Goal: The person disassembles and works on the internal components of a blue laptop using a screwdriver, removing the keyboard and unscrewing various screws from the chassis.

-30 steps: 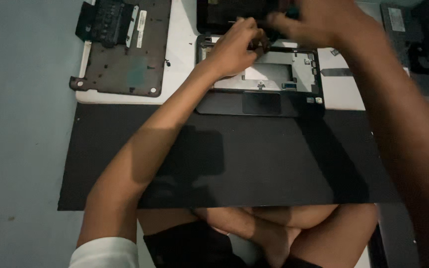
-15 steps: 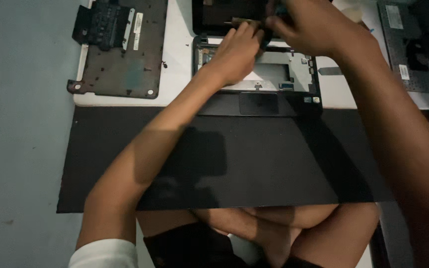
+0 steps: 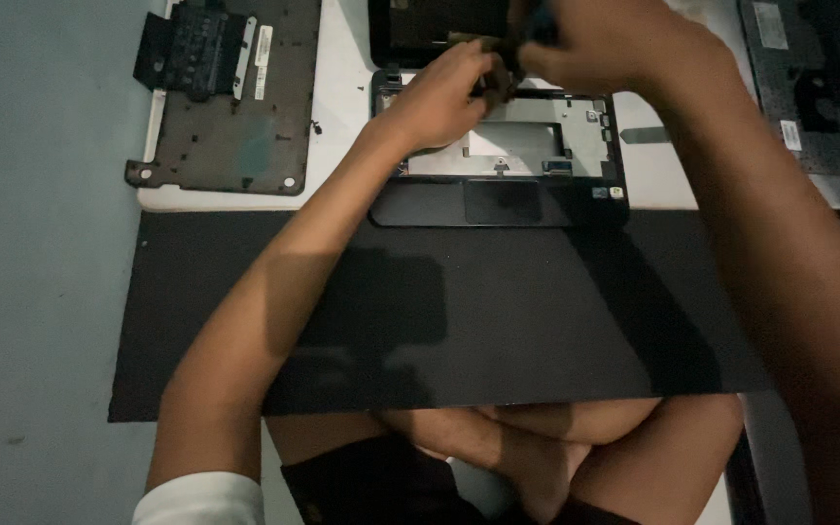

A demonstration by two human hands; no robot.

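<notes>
An opened small black laptop base [image 3: 498, 199], its keyboard removed and silver inner tray exposed, lies on a white board. My left hand [image 3: 439, 92] rests on its upper left edge, fingers pinched on a thin brownish strip [image 3: 476, 43] by the hinge. Just to the right, my right hand [image 3: 605, 44] is closed around a small dark object [image 3: 537, 19], tip to tip with the left hand. The laptop's dark screen [image 3: 420, 24] lies flat behind the base, partly cut off at the top.
A detached dark bottom cover [image 3: 235, 97] lies on the white board [image 3: 342, 136] at the upper left. The removed keyboard [image 3: 799, 87] lies at the upper right. A large black mat [image 3: 459, 311] covers the near area above my crossed legs [image 3: 537, 447]. Grey floor [image 3: 41, 243] is at left.
Both hands stay together at the laptop's hinge edge; they sit slightly higher in the view, and the right hand has shifted a little to the left over the left fingers.
</notes>
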